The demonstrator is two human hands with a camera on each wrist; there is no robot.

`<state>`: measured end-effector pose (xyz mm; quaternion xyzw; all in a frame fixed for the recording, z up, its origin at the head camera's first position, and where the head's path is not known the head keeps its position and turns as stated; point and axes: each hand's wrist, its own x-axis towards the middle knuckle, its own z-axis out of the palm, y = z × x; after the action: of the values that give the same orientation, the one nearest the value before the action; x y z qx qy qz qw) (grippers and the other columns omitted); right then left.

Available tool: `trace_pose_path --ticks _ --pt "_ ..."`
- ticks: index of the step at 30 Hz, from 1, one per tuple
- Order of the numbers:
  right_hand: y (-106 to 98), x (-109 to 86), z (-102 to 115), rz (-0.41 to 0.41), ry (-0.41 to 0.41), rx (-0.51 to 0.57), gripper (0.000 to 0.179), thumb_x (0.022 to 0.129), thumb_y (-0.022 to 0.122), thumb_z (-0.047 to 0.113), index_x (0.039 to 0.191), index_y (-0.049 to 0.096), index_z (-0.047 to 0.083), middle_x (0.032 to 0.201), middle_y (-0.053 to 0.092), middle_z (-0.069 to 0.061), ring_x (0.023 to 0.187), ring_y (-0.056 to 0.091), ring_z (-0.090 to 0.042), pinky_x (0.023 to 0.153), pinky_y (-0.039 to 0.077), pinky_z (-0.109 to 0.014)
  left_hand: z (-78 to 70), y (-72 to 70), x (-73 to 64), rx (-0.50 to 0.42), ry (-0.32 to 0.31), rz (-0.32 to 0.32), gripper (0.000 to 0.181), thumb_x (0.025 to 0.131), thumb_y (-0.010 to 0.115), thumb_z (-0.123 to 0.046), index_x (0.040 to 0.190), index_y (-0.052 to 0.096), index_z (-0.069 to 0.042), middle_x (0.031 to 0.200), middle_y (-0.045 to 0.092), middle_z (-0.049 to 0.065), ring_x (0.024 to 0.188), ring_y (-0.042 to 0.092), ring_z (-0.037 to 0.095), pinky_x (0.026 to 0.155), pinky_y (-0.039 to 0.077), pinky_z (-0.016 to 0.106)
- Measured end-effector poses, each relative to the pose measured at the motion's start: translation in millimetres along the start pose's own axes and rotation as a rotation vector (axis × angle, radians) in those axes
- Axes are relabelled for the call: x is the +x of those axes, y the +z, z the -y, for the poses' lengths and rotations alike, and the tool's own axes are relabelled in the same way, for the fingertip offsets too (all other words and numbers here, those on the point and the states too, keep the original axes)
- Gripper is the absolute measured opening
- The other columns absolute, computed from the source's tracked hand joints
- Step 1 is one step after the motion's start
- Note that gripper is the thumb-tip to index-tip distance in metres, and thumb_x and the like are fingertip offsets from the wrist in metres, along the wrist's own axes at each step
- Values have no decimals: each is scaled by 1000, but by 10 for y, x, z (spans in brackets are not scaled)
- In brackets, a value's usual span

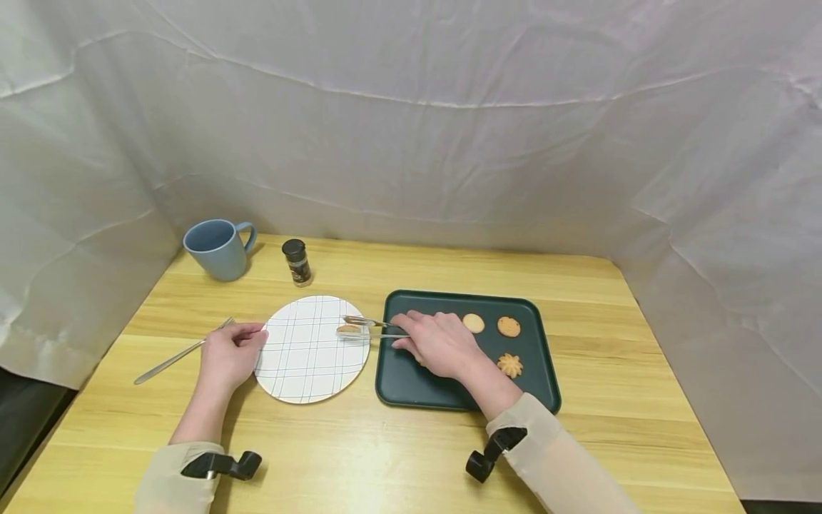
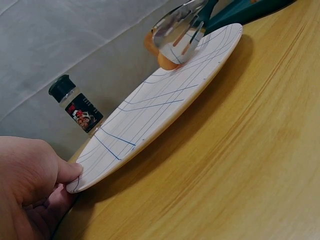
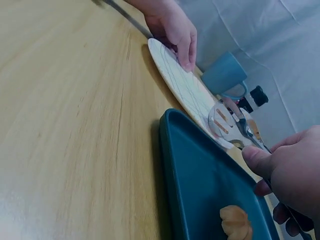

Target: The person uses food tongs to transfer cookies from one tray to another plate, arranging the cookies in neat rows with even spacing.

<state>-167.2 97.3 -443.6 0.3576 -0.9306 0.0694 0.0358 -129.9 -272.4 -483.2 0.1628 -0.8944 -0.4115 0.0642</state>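
Observation:
My left hand (image 1: 232,353) pinches the left rim of a round white plate (image 1: 302,364) with a thin grid of lines. In the left wrist view its thumb lies on top of the rim. My right hand (image 1: 439,343) grips metal tongs (image 1: 379,335), which reach over the plate's right side. A cookie (image 1: 349,330) sits at the tongs' ends, low over the plate; the left wrist view shows the cookie (image 2: 167,62) close to the plate's surface. Under my right forearm is a dark green tray (image 1: 411,385) with several cookies, partly hidden by the hand.
A fork (image 1: 183,352) lies left of the plate, passing behind my left hand. Farther back stand a blue mug (image 1: 221,251) and a spice jar (image 1: 297,263) with a black lid. On the tray are a round cookie (image 1: 509,327) and a flower-shaped cookie (image 1: 510,365). Pale cloth hangs behind the table.

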Motion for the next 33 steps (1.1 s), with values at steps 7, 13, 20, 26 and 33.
trace_pose_path --ticks 7,13,20,26,33 --pt "-13 34 34 24 4 -4 44 107 61 48 141 65 21 118 71 0 58 55 -15 55 47 -34 -3 -8 2 3 -1 5 31 103 68 -21 122 76 2 109 73 18 99 65 28 78 49 30" --pt "-54 27 58 62 51 77 52 107 60 51 146 61 18 136 69 -7 81 71 -25 72 56 -43 -10 -3 3 -5 -4 11 31 104 68 -21 122 76 2 110 74 18 100 66 29 79 49 32" --pt "-132 -69 -2 68 101 190 60 105 60 55 150 57 16 109 70 2 71 63 -12 66 51 -36 0 -6 -1 -2 -2 12 31 104 68 -21 122 75 3 110 73 19 100 66 30 80 50 35" --pt "-177 -252 -163 45 142 213 60 103 64 56 147 60 16 91 58 11 63 52 -4 58 45 -29 8 -6 22 15 -7 30 32 104 67 -21 123 75 3 111 73 19 100 66 31 80 50 36" --pt "-270 -571 -411 17 214 258 60 100 70 54 145 62 15 101 65 6 69 57 -7 62 48 -33 -4 -21 44 30 19 30 30 103 69 -20 121 77 3 108 74 19 97 67 30 76 50 32"
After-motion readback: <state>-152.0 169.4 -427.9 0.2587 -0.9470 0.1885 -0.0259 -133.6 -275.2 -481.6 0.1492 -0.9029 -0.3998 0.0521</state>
